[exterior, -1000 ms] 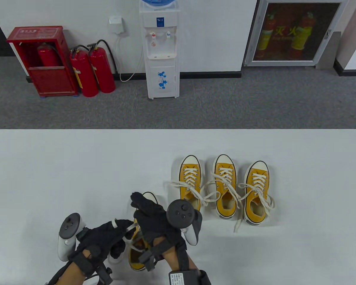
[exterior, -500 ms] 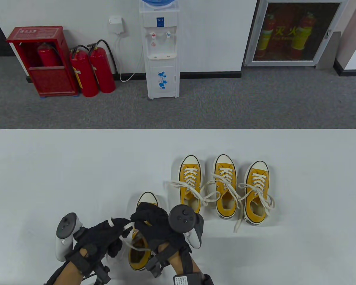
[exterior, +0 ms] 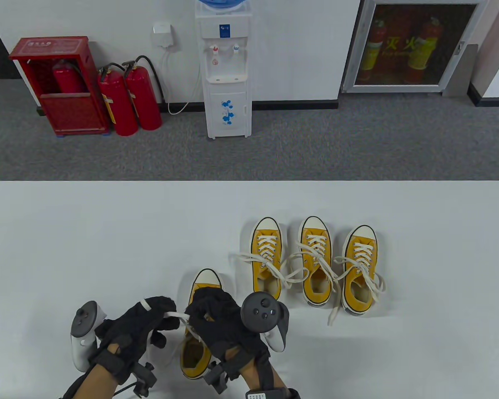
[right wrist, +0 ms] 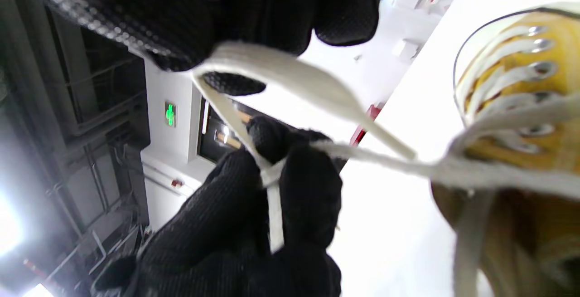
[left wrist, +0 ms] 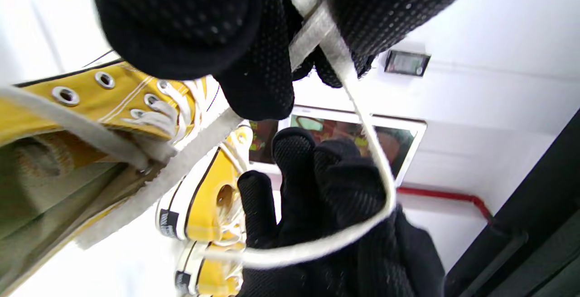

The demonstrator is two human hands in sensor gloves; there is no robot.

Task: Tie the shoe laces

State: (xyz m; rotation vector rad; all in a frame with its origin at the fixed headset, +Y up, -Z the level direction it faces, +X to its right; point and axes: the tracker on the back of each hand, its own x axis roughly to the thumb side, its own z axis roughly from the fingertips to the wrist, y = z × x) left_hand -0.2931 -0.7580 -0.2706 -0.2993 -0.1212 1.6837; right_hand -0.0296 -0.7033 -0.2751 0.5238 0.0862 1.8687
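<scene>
Shoelace work at near edge of the white table point(exterior: 87, 232), seen L to R. Left hand point(exterior: 139, 328) in black sensor glove, w/ grey-white tracker point(exterior: 83, 332) strapped on its back, sits just left of the near yellow canvas low-top sneaker point(exterior: 197, 332). Its fingers are curled narrow & pinch a flat cream-white lace point(exterior: 176, 318); in left wrist view the lace point(left wrist: 317, 29) runs between the gloved fingers point(left wrist: 181, 20) at top, then loops down around the other glove below. Lace spans the short gap between the 2 hands, taut-ish, above the sneaker's throat.

Right hand point(exterior: 216, 320), same black glove, dark round tracker point(exterior: 262, 314) on its back, is over the sneaker's laced front, covering most of the eyelets; white toe cap shows beyond it. Fingers bent close, holding lace: right wrist view shows the strand point(right wrist: 290, 79) coming out from under the fingers point(right wrist: 344, 11) at top & crossing to the left glove's pinch point(right wrist: 272, 174), other ends trailing to the shoe's eyelets point(right wrist: 521, 75) at right.

Further R & farther back: 3 more yellow sneakers in a row, toes away — point(exterior: 267, 257), point(exterior: 316, 259), point(exterior: 359, 268) — just beside each other, laces loose & spilling on the table. Well apart from the hands.
</scene>
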